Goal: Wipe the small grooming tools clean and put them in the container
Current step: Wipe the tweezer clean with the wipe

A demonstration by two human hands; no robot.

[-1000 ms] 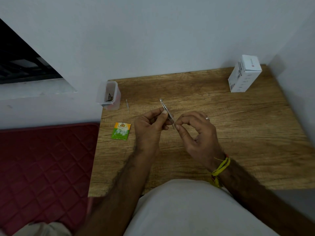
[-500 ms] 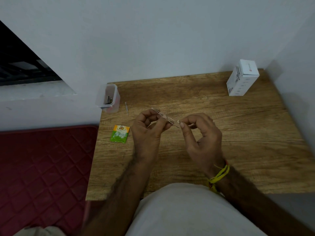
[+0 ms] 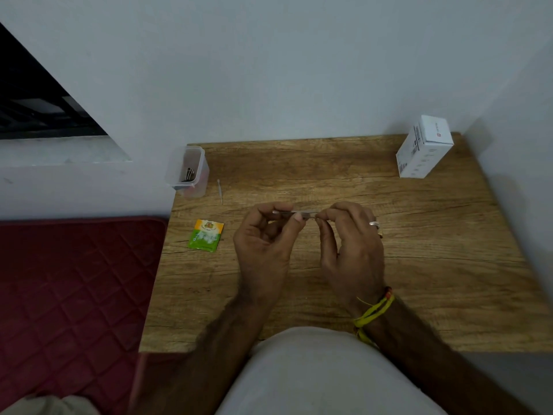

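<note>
Currently a thin silver metal grooming tool (image 3: 299, 212) is pinched level above the wooden table (image 3: 419, 265), left hand (image 3: 263, 244) at one end, right hand (image 3: 350, 247) at the other. Wiping step judged underway; transfer next into the clear plastic container (image 3: 188, 170), far-left corner.

Yellow wrist threads (image 3: 372, 313), silver ring (image 3: 374, 223), pale trousers (image 3: 323, 378)

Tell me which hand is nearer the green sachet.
Left. The left hand is just right of the green sachet, pinching one end of the metal tool. The right hand pinches the other end, farther right.
</note>
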